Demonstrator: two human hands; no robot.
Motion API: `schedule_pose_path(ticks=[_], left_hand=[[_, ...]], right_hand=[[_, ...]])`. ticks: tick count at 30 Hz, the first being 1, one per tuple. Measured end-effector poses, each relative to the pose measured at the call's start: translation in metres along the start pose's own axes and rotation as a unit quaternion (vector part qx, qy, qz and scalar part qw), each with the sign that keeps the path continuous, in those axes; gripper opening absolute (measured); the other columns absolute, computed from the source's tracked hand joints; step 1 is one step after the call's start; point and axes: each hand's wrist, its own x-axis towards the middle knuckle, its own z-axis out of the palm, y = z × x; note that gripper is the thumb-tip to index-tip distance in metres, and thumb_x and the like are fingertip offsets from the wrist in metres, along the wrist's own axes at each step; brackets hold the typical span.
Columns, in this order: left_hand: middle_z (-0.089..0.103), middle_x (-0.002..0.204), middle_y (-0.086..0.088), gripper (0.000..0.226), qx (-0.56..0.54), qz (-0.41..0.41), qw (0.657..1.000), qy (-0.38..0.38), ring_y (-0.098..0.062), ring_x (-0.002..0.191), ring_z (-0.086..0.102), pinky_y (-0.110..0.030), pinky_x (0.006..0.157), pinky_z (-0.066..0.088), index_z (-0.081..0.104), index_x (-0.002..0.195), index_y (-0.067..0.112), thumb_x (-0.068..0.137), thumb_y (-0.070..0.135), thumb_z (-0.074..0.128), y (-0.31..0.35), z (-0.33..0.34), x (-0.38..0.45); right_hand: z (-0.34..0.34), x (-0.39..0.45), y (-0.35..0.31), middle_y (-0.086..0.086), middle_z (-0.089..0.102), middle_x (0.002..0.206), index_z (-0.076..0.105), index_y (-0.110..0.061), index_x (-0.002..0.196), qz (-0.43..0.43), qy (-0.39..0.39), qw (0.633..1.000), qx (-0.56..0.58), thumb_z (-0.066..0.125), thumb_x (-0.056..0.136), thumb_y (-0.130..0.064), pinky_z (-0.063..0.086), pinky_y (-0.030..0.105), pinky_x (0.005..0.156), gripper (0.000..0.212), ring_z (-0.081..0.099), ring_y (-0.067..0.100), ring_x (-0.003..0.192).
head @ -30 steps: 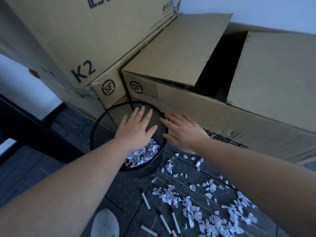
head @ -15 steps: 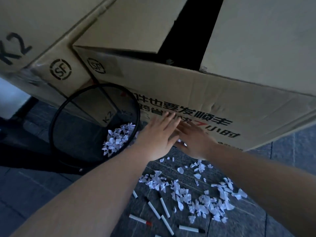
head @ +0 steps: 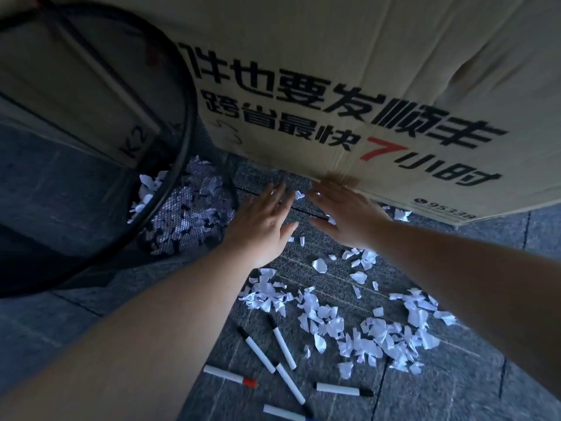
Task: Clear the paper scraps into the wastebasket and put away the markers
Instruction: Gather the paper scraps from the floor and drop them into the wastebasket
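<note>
A black mesh wastebasket (head: 189, 95) stands at the left with white paper scraps (head: 185, 208) piled inside. More white paper scraps (head: 358, 323) lie scattered over the dark floor to its right. Several white markers (head: 283, 344) lie near the bottom, one with a red cap (head: 230, 376). My left hand (head: 261, 226) and my right hand (head: 346, 214) reach forward side by side, fingers straight, low over the floor by the cardboard box's bottom edge. A few small scraps lie between and under them. Neither hand holds anything.
A large cardboard box (head: 364, 86) with black printed characters and a red 7 fills the top and right, close behind the hands. Another box stands behind the wastebasket. The floor (head: 455, 384) is dark grey stone tile.
Both hands have left the wastebasket rim and dropped to the right, down to the floor scraps beside it. The view has tipped down and moved closer.
</note>
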Motion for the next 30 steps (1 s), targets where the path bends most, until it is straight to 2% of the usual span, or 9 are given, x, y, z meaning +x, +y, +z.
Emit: schedule_pose_path(ticks=[3,8,12,14,17,20,24,27,30], left_hand=[[-0.005,0.157,-0.005,0.064,-0.009,-0.005,1.0,0.01,-0.024,0.144,-0.002,-0.051,0.115,0.014,0.001,0.148,0.021,0.095,0.051,0.021,-0.009,0.024,0.014],[0.008,0.157,-0.008,0.059,-0.105,-0.015,0.993,0.06,-0.029,0.144,0.007,-0.051,0.114,0.012,0.02,0.146,0.023,0.094,0.05,0.03,-0.01,0.048,0.032],[0.034,0.147,-0.016,0.056,-0.169,0.085,0.976,0.111,-0.032,0.137,0.029,-0.05,0.112,0.026,0.044,0.136,0.011,0.096,0.046,0.027,0.007,0.068,0.008],[0.032,0.149,-0.013,0.058,-0.169,0.126,0.973,0.092,-0.025,0.139,0.024,-0.046,0.115,0.019,0.042,0.137,0.011,0.096,0.048,0.024,0.015,0.075,-0.007],[0.023,0.153,-0.01,0.06,-0.159,0.142,0.973,0.083,-0.02,0.141,0.018,-0.042,0.115,0.015,0.028,0.144,0.015,0.095,0.05,0.025,0.019,0.075,-0.011],[0.022,0.153,-0.011,0.065,-0.105,0.115,0.983,0.096,-0.024,0.141,0.021,-0.05,0.114,0.019,0.025,0.144,0.016,0.093,0.055,0.024,0.024,0.066,0.003],[0.018,0.155,-0.008,0.071,-0.006,0.054,0.993,0.103,-0.027,0.143,0.015,-0.051,0.115,0.013,0.022,0.146,0.017,0.09,0.061,0.022,0.032,0.055,0.028],[0.013,0.156,-0.006,0.075,-0.028,0.007,0.996,0.086,-0.026,0.144,0.01,-0.049,0.115,0.01,0.02,0.146,0.014,0.088,0.062,0.019,0.033,0.056,0.042],[0.013,0.156,-0.007,0.075,-0.109,0.036,0.99,0.079,-0.019,0.144,0.006,-0.044,0.117,0.005,0.025,0.144,0.01,0.089,0.061,0.015,0.039,0.063,0.04]], right_hand=[[0.016,0.009,0.004,0.002,0.011,0.156,0.01,-0.02,0.148,0.005,0.006,1.0,0.014,0.029,0.094,-0.051,0.015,0.043,0.116,0.065,0.011,0.019,0.143],[0.042,-0.003,0.0,0.009,0.032,0.149,0.033,-0.009,0.141,-0.003,0.07,0.995,0.075,0.024,0.092,-0.049,0.021,0.045,0.114,0.064,0.025,0.023,0.14],[0.057,-0.038,-0.009,0.013,0.052,0.135,0.051,-0.004,0.129,-0.063,0.126,0.982,0.125,0.042,0.094,-0.034,0.03,0.042,0.111,0.047,0.041,0.025,0.131],[0.051,-0.053,-0.002,0.011,0.054,0.133,0.054,-0.005,0.127,-0.072,0.157,0.978,0.118,0.044,0.094,-0.033,0.031,0.039,0.11,0.045,0.044,0.023,0.129],[0.041,-0.072,0.025,0.01,0.048,0.138,0.05,-0.007,0.131,-0.039,0.18,0.979,0.088,0.043,0.094,-0.039,0.031,0.045,0.11,0.049,0.04,0.023,0.132],[0.04,-0.092,0.056,0.012,0.041,0.143,0.044,-0.009,0.136,0.017,0.162,0.984,0.068,0.039,0.093,-0.047,0.032,0.05,0.108,0.057,0.037,0.026,0.133],[0.052,-0.104,0.074,0.006,0.031,0.149,0.033,-0.014,0.143,0.04,0.118,0.992,0.027,0.035,0.091,-0.056,0.021,0.041,0.114,0.067,0.031,0.023,0.137],[0.059,-0.1,0.07,0.005,0.032,0.149,0.033,-0.014,0.143,0.073,0.129,0.988,0.053,0.035,0.089,-0.058,0.018,0.038,0.114,0.07,0.03,0.021,0.137],[0.062,-0.099,0.06,0.008,0.034,0.148,0.036,-0.01,0.14,0.083,0.143,0.982,0.087,0.034,0.091,-0.057,0.021,0.043,0.114,0.068,0.028,0.021,0.137]])
